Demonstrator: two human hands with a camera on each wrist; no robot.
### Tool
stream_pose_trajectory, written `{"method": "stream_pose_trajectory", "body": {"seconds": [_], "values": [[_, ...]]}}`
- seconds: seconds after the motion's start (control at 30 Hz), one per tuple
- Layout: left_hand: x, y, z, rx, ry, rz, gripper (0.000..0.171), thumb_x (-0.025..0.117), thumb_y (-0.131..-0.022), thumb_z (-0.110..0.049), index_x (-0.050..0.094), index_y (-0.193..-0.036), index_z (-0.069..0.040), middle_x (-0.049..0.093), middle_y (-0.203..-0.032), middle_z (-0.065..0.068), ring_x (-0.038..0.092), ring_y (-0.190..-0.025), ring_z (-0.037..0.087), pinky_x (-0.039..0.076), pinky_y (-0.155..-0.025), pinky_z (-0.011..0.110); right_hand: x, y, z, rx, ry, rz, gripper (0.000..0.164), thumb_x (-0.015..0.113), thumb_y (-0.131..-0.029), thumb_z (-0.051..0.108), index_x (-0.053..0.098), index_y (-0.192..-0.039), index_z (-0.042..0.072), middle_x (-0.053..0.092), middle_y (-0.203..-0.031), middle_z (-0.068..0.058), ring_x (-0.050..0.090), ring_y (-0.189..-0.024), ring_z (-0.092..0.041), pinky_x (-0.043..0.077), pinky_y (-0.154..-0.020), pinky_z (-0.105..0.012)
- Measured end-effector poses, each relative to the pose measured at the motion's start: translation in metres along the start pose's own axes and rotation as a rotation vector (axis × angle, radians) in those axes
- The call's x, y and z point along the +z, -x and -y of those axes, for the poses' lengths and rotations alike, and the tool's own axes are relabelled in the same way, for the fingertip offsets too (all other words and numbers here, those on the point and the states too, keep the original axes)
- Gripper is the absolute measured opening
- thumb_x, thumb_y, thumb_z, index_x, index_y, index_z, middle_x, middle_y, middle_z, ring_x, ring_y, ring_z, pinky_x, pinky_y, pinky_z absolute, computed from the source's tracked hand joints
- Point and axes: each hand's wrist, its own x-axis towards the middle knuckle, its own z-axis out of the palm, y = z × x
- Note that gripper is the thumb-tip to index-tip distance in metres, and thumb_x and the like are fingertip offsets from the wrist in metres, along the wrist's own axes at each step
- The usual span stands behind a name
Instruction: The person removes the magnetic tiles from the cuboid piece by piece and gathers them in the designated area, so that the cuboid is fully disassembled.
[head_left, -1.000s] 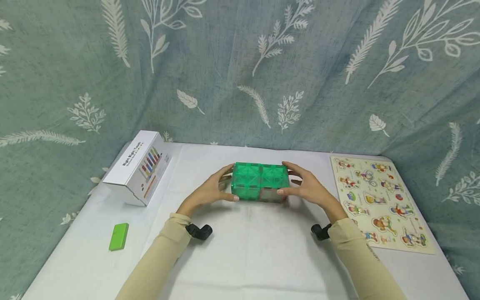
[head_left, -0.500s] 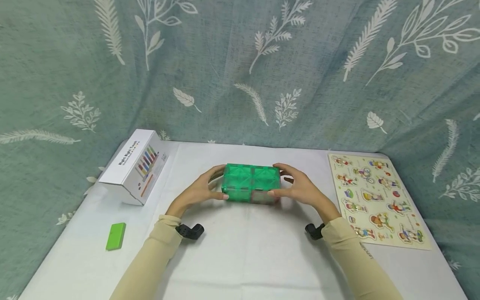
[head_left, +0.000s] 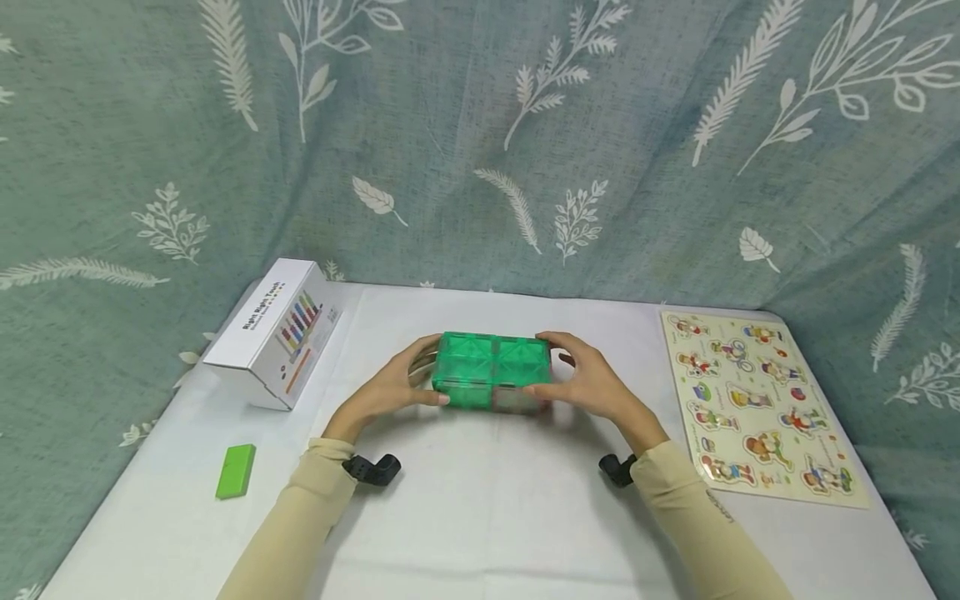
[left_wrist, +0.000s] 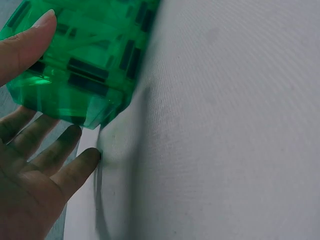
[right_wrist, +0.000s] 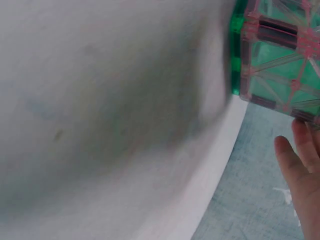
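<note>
A long box of translucent magnetic tiles (head_left: 480,358) lies between my two hands over the middle of the table. Its top and left part are green, while the right part of its front looks clear with a reddish edge. My left hand (head_left: 390,392) grips the left end, with the thumb across the green side (left_wrist: 85,95) and the fingers spread near the far edge in the left wrist view. On the right end, my right hand (head_left: 588,387) holds it with the thumb in front and the fingers behind. Pink-framed clear tiles (right_wrist: 277,65) form that end in the right wrist view.
A white printed carton (head_left: 273,333) stands at the back left. Nearer on that side lies a green rectangular block (head_left: 236,471). To the right is a picture puzzle board (head_left: 765,408) beside the right forearm. A patterned curtain (head_left: 450,150) hangs behind the white-covered table (head_left: 487,517).
Both hands have moved left and slightly nearer to me, carrying the magnetic tile box along between them. The carton, green block and puzzle board stay in place.
</note>
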Motion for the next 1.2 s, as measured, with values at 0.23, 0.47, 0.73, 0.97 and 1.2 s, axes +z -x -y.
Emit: {"method": "stream_pose_trajectory", "body": {"seconds": [0.23, 0.47, 0.73, 0.97, 1.2], "values": [[-0.0015, 0.0016, 0.0019, 0.014, 0.004, -0.007, 0.103, 0.083, -0.081, -0.009, 0.018, -0.161, -0.014, 0.017, -0.168, 0.015, 0.020, -0.155, 0.042, 0.024, -0.126, 0.055, 0.0005, -0.0020, -0.0007, -0.024, 0.019, -0.009, 0.082, 0.090, -0.075, 0.033, 0.051, -0.145, 0.015, 0.053, -0.149, -0.008, 0.047, -0.141, -0.030, 0.040, -0.120, -0.048], [-0.0018, 0.0019, 0.0020, 0.023, 0.008, -0.004, 0.102, 0.082, -0.081, -0.008, 0.019, -0.161, -0.013, 0.017, -0.168, 0.016, 0.021, -0.154, 0.043, 0.024, -0.126, 0.055, -0.0006, -0.0018, -0.0003, -0.038, 0.030, -0.017, 0.082, 0.091, -0.072, 0.035, 0.055, -0.142, 0.015, 0.057, -0.146, -0.005, 0.049, -0.141, -0.031, 0.039, -0.121, -0.045], [-0.0027, 0.0029, 0.0021, 0.015, 0.012, -0.001, 0.102, 0.082, -0.081, -0.006, 0.018, -0.161, -0.013, 0.016, -0.169, 0.016, 0.021, -0.154, 0.043, 0.024, -0.126, 0.054, -0.0038, -0.0018, 0.0021, -0.039, 0.121, -0.020, 0.081, 0.090, -0.072, 0.043, 0.057, -0.141, 0.017, 0.059, -0.145, -0.004, 0.053, -0.138, -0.029, 0.042, -0.116, -0.053], [-0.0020, 0.0033, 0.0020, 0.013, -0.002, -0.008, 0.102, 0.082, -0.082, -0.008, 0.018, -0.161, -0.012, 0.016, -0.169, 0.017, 0.021, -0.154, 0.044, 0.025, -0.126, 0.055, -0.0050, -0.0040, 0.0035, -0.045, 0.209, -0.026, 0.081, 0.089, -0.070, 0.047, 0.061, -0.139, 0.016, 0.064, -0.140, -0.006, 0.057, -0.134, -0.029, 0.044, -0.114, -0.055], [-0.0013, 0.0033, 0.0015, 0.004, 0.007, -0.005, 0.102, 0.082, -0.082, -0.008, 0.017, -0.161, -0.013, 0.015, -0.169, 0.016, 0.022, -0.154, 0.044, 0.025, -0.126, 0.055, -0.0070, -0.0052, 0.0027, -0.050, 0.216, -0.025, 0.080, 0.090, -0.069, 0.047, 0.062, -0.137, 0.015, 0.065, -0.137, -0.006, 0.058, -0.133, -0.028, 0.045, -0.114, -0.053]]}}
